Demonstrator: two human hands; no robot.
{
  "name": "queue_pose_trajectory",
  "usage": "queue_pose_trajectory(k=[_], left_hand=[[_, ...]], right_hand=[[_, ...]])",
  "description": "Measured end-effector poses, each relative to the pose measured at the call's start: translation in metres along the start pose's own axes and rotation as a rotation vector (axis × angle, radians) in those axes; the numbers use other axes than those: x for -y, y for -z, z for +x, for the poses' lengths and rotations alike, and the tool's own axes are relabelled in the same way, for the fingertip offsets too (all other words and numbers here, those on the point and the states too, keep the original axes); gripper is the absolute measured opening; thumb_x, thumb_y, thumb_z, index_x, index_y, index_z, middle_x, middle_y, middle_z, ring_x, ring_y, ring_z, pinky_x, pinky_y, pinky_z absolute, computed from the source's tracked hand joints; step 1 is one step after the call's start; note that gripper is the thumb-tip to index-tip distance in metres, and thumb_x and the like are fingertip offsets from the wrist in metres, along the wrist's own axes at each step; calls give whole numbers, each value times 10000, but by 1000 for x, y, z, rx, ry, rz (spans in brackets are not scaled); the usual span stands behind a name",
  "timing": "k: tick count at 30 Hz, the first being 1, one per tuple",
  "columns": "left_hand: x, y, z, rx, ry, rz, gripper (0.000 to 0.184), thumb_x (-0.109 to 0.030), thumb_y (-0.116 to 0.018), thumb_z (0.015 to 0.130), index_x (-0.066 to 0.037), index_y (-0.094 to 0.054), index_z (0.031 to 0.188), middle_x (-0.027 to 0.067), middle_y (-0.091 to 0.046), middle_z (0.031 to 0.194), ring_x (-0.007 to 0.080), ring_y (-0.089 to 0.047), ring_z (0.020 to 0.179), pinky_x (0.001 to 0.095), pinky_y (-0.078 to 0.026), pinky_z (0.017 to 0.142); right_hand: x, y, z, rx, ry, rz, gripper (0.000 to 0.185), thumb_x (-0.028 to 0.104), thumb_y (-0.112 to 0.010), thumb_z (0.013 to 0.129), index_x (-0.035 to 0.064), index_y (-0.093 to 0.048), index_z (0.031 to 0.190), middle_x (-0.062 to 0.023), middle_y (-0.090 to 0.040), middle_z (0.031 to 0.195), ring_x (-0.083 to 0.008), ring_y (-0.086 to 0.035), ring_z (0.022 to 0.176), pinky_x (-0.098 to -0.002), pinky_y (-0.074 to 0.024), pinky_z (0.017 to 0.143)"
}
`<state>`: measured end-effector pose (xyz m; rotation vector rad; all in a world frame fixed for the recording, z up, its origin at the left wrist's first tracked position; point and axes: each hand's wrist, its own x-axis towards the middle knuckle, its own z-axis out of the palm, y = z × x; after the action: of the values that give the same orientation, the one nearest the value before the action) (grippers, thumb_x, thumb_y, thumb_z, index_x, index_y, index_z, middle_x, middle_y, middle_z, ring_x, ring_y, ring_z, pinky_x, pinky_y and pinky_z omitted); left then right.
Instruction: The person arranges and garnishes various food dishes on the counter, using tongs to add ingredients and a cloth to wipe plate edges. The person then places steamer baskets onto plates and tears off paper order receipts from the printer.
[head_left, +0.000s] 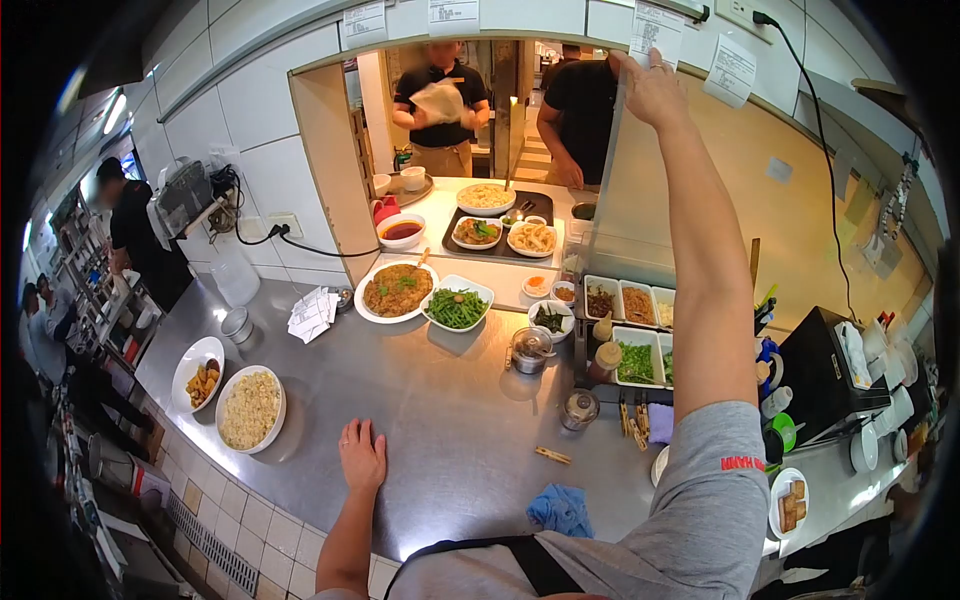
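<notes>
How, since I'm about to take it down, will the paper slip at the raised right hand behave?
The paper slip looks sheet-thin, so it is probably light and floppy. The right hand overlaps its lower part in view, so pinching there could crease it.

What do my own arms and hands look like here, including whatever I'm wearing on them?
Your right hand and left hand are ungloved, and both forearms are uncovered. Your right arm has a short grey sleeve with red capital lettering near its hem. No watch shows on either wrist.
</notes>
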<state>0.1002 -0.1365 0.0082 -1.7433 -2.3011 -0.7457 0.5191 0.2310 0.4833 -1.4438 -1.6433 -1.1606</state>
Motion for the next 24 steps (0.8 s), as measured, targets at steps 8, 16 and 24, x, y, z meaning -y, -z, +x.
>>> queue_pose_trajectory(k=[8, 16, 24], left_hand=[[6, -7, 1, -36, -54, -1, 407, -292, -512, 905, -34, -514, 1219, 188, -471, 1277, 356, -406, 1215, 466, -320, 1016], [15, -20, -3, -43, -113, 55, 422, -317, -484, 932, -11, -540, 1217, 229, -497, 1262, 377, -442, 1186, 456, -339, 1011], [-144, -96, 49, 201, -220, -520, 370, -189, -549, 859, -42, -566, 1198, 247, -449, 1308, 386, -451, 1194, 441, -361, 1020]], right_hand=[[68, 63, -152, 414, 407, 640, 327, 212, -609, 829, 140, -619, 1147, -150, -598, 1161, -328, -579, 1034, -416, -472, 871], [27, 159, -434, 1262, 293, 824, 421, 291, -665, 814, 128, -598, 1196, -161, -600, 1173, -330, -585, 1042, -403, -459, 893], [100, 214, -580, 835, 110, 829, 476, 326, -674, 801, 182, -559, 1240, -143, -450, 1354, -324, -456, 1214, -470, -345, 1010]])
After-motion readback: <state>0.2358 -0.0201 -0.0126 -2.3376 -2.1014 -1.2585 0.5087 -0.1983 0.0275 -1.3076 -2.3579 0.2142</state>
